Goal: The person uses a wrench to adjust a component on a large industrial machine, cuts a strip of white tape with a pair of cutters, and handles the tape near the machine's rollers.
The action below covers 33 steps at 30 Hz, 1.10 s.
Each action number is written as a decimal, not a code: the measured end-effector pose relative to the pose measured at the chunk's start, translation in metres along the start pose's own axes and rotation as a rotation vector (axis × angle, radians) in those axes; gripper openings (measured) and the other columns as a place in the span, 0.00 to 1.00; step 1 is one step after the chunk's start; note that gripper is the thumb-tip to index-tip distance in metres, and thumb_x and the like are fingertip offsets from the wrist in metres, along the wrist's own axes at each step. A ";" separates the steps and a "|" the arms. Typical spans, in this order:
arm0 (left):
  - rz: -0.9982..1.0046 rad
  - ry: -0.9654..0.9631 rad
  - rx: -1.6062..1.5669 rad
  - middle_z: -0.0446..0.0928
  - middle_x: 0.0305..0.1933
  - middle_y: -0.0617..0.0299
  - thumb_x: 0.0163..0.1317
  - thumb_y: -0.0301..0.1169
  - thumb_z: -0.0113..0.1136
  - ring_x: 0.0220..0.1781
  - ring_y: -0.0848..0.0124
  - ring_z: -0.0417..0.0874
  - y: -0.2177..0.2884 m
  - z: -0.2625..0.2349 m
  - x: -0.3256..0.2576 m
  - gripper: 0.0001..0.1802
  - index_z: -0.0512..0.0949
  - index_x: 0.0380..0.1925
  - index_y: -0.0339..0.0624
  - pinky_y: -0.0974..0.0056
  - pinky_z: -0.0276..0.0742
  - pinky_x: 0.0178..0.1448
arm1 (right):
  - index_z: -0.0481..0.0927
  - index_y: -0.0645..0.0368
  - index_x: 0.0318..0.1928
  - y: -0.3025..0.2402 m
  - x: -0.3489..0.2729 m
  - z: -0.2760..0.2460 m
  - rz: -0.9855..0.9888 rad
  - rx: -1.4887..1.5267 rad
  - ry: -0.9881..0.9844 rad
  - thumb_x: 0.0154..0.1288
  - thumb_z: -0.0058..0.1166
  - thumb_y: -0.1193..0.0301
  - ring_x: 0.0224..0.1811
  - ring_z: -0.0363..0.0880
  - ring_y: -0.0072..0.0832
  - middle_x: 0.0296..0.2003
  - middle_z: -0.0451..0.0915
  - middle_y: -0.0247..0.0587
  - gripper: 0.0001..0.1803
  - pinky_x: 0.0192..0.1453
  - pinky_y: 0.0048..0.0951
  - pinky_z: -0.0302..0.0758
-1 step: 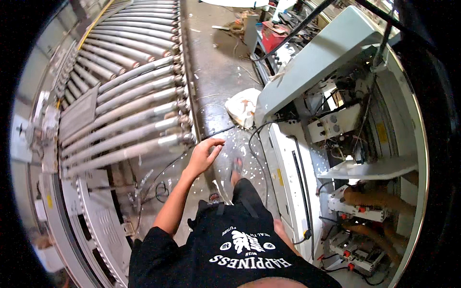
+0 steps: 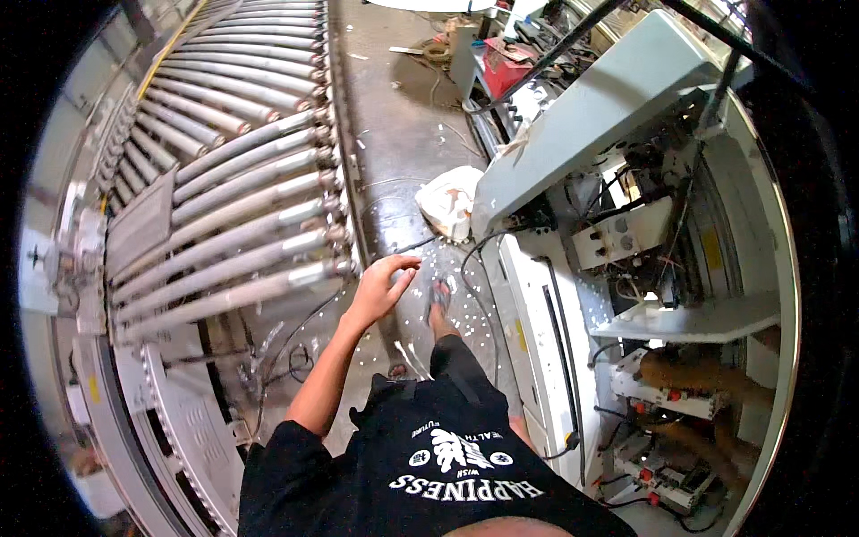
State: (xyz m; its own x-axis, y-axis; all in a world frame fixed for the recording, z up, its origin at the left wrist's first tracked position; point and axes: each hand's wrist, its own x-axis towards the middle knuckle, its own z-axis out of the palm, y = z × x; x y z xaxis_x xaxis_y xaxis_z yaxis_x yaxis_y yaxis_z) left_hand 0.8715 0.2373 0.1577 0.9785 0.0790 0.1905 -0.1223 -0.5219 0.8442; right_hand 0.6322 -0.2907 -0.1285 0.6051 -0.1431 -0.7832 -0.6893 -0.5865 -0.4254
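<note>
My left hand (image 2: 382, 288) hangs in front of me over the floor, palm down. Its thumb stands apart from the loosely bent fingers, and nothing is in it. The nearest thing to it is the end of a roller conveyor (image 2: 242, 255) on the left. Of my right arm (image 2: 519, 426) only a sliver of skin shows, between my black shirt and a white machine cabinet (image 2: 526, 295). The right hand's fingers are hidden. Beyond my left hand, a white sack (image 2: 450, 201) with brown marks lies on the floor.
An open machine housing (image 2: 586, 125) with wiring and metal units runs along my right. A black cable (image 2: 488, 309) loops over the floor (image 2: 385, 134) among white scraps. Farther off, a red box (image 2: 506, 67) sits on a cluttered bench. One sandalled foot (image 2: 438, 294) is ahead of me.
My forward foot has shifted slightly farther ahead, and less of my right arm shows. The surroundings have moved slightly in view; my left hand keeps its pose.
</note>
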 end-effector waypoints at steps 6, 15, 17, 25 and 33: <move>-0.035 -0.109 0.075 0.86 0.52 0.51 0.72 0.35 0.60 0.56 0.51 0.85 -0.057 0.061 0.164 0.16 0.83 0.56 0.42 0.52 0.77 0.63 | 0.84 0.62 0.48 -0.114 0.111 -0.054 0.044 0.044 0.029 0.76 0.55 0.64 0.37 0.81 0.28 0.37 0.85 0.34 0.14 0.45 0.32 0.78; -0.202 -0.201 0.048 0.85 0.56 0.47 0.74 0.38 0.57 0.58 0.51 0.85 -0.079 0.040 0.362 0.20 0.82 0.60 0.40 0.52 0.78 0.65 | 0.84 0.62 0.49 -0.332 0.277 -0.100 -0.151 0.334 -0.016 0.77 0.55 0.62 0.39 0.81 0.29 0.38 0.85 0.35 0.15 0.48 0.34 0.78; -0.226 -0.184 0.023 0.85 0.56 0.47 0.74 0.38 0.59 0.58 0.52 0.86 -0.092 0.034 0.416 0.20 0.82 0.59 0.39 0.53 0.79 0.64 | 0.83 0.62 0.50 -0.385 0.309 -0.094 -0.178 0.382 -0.013 0.77 0.55 0.62 0.39 0.81 0.30 0.39 0.85 0.36 0.16 0.48 0.34 0.78; 0.001 -0.513 0.051 0.86 0.52 0.50 0.73 0.36 0.61 0.55 0.53 0.87 -0.181 0.062 0.670 0.17 0.83 0.56 0.40 0.53 0.80 0.60 | 0.83 0.62 0.51 -0.587 0.427 -0.044 -0.143 0.576 0.068 0.77 0.55 0.60 0.41 0.81 0.31 0.40 0.85 0.37 0.17 0.51 0.35 0.78; 0.054 -0.750 0.073 0.85 0.55 0.45 0.73 0.36 0.60 0.56 0.48 0.86 -0.294 0.040 0.943 0.16 0.84 0.52 0.38 0.52 0.80 0.60 | 0.83 0.62 0.52 -0.737 0.444 0.084 0.139 0.789 0.200 0.78 0.55 0.58 0.42 0.82 0.32 0.41 0.85 0.38 0.18 0.54 0.37 0.78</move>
State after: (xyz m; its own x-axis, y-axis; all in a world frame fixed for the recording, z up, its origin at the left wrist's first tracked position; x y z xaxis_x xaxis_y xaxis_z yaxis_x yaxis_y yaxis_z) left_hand 1.8366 0.4313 0.0689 0.8252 -0.5342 -0.1834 -0.1877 -0.5657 0.8030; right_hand 1.3753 0.1453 -0.2008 0.5019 -0.3558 -0.7884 -0.7953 0.1684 -0.5823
